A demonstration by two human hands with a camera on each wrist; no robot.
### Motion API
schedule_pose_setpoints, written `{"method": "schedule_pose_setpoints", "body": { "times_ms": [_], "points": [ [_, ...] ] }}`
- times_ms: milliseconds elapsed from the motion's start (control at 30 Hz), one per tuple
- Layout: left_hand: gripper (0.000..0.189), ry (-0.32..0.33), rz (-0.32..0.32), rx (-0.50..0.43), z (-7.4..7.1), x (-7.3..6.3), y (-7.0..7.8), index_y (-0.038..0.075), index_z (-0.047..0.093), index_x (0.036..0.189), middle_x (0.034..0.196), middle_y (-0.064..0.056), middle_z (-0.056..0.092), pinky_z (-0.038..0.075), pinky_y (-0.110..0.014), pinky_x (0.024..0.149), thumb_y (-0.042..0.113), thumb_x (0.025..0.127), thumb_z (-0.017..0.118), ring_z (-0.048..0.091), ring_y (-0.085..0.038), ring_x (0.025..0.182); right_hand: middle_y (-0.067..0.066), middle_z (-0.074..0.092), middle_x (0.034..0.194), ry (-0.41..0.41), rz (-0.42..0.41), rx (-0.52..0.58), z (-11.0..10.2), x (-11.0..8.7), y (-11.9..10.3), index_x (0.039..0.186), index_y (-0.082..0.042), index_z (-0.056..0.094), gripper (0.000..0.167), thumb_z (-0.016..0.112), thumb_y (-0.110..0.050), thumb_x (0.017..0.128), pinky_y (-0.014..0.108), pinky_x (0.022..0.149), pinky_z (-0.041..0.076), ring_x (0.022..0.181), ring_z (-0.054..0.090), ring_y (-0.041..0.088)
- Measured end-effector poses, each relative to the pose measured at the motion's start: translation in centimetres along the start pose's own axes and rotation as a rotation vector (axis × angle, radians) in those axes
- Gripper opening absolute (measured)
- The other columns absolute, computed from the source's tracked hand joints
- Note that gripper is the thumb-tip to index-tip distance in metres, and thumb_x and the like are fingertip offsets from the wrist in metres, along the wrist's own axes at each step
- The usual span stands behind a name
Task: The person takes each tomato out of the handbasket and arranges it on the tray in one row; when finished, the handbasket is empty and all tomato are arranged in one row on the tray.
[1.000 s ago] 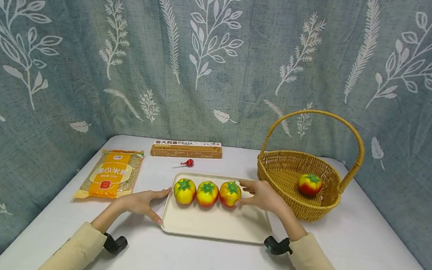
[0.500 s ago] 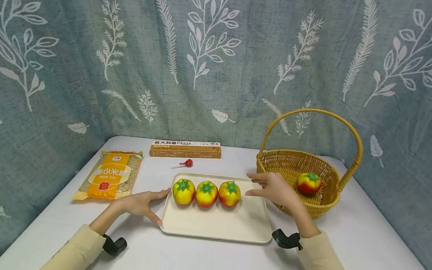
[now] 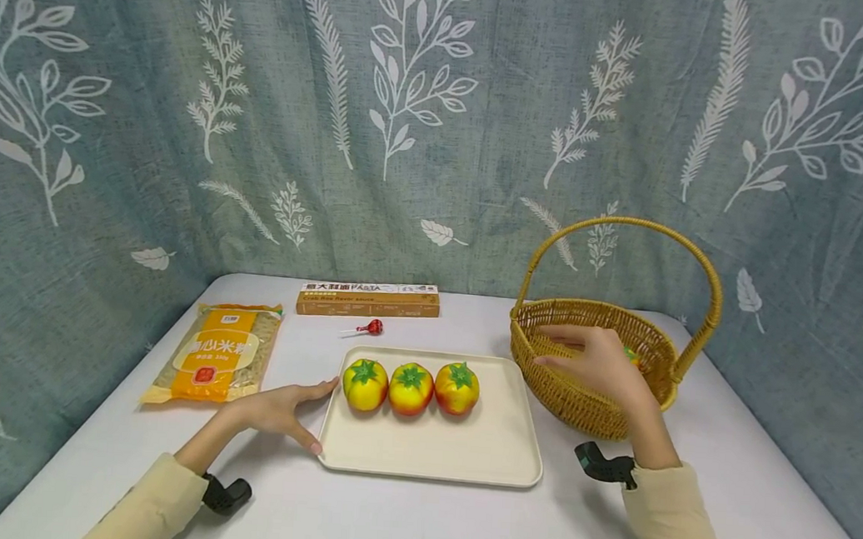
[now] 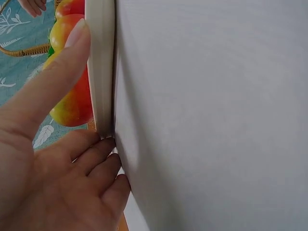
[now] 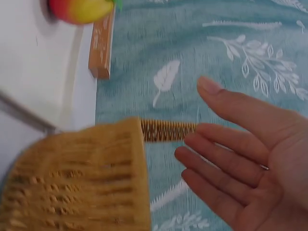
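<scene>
In the head view my left hand [image 3: 276, 416] rests at the left side of a cream tray [image 3: 486, 449], thumb and fingers spread wide. The left wrist view has its thumb over the tray's rim [image 4: 102, 72] and its fingertips against the edge. Three yellow-red, tomato-like fruits with green leafy tops, the rightmost one [image 3: 456, 388] included, sit in a row along the tray's back half. My right hand [image 3: 593, 364] hovers over the wicker basket [image 3: 565, 400], fingers extended, palm bare in the right wrist view. Behind it, a similar fruit [image 3: 632, 356] in the basket is mostly hidden.
A brown pasta box [image 3: 369, 301] lies at the table's back edge, with a red lollipop [image 3: 374, 327] in front. At the left is an orange-labelled food bag [image 3: 215, 353]. The basket's tall handle [image 3: 630, 222] arches up before the patterned curtain [image 3: 441, 136].
My right hand has moved from beside the rightmost fruit on the tray, rightward and up, to over the basket. The left hand has stayed at the tray.
</scene>
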State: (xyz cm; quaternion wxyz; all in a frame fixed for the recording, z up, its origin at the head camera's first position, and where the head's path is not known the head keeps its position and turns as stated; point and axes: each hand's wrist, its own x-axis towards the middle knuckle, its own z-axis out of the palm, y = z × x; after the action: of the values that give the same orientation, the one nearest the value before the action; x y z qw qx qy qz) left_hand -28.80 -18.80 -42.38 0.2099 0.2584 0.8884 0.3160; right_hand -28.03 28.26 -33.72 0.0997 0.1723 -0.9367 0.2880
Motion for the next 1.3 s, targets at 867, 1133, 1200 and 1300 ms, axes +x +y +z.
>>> {"method": "schedule_pose_setpoints", "body": {
  "times_ms": [867,1133,1200,1300],
  "points": [
    [0.106,-0.008,-0.013,0.005,0.1,0.1,0.1,0.003,0.023,0.152,0.154,-0.023,0.023,0.017,-0.057,0.114,0.032,0.072,0.086,0.020,-0.043,0.141,0.013,0.070,0.110,-0.326,-0.194,-0.330,-5.5,2.1,7.0,0.118,-0.003,0.069,0.046,0.079,-0.027,0.080,0.044,0.077,0.057,0.097,0.066,0.032],
    [0.106,-0.010,-0.016,0.004,0.0,0.1,0.0,0.003,0.023,0.152,0.154,-0.024,0.022,0.017,-0.057,0.114,0.033,0.072,0.086,0.019,-0.043,0.141,0.019,0.066,0.116,-0.470,-0.102,-0.401,-6.8,3.2,8.6,0.119,0.000,0.067,0.048,0.080,-0.024,0.080,0.048,0.081,0.055,0.105,0.061,0.038],
    [0.107,-0.009,-0.019,0.005,0.0,0.1,0.0,0.003,0.023,0.152,0.155,-0.024,0.022,0.017,-0.057,0.114,0.033,0.072,0.086,0.019,-0.043,0.141,0.020,0.065,0.117,-0.486,-0.079,-0.401,-7.1,3.5,8.8,0.120,0.000,0.066,0.049,0.079,-0.026,0.080,0.048,0.081,0.055,0.105,0.061,0.039],
    [0.107,-0.009,-0.016,0.005,0.0,0.1,0.0,0.002,0.023,0.152,0.155,-0.024,0.022,0.017,-0.057,0.114,0.032,0.072,0.086,0.019,-0.043,0.141,0.021,0.064,0.119,-0.504,-0.040,-0.375,-7.5,4.1,9.1,0.121,0.000,0.065,0.049,0.078,-0.024,0.081,0.048,0.082,0.055,0.107,0.060,0.041]
  ]
}}
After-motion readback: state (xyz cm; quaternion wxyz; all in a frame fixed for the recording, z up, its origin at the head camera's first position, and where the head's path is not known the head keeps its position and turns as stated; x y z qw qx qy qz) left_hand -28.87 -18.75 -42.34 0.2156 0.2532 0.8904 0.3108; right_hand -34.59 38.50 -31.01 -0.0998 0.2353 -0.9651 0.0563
